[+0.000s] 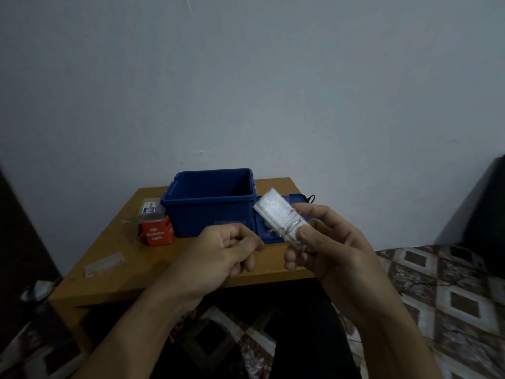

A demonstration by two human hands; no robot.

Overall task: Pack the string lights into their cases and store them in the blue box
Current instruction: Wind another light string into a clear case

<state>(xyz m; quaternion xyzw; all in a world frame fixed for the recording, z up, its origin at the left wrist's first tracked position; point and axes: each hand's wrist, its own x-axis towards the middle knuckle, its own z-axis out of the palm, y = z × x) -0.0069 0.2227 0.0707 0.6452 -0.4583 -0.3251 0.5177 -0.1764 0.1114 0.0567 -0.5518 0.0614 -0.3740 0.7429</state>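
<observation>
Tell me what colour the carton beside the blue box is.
The carton is red with white lettering; the head view shows it.

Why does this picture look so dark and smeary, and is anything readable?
Head view: dim, bluish light; the right hand and its clear pack are softly blurred; the floor tiles at the corners smear and stretch; the label on the red box, LED Decorative Lights, is legible.

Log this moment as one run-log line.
right hand: holds wire-wrapped battery pack; left hand: curled beside it, grip unclear; blue box: open, on table; red case: left of box
</observation>
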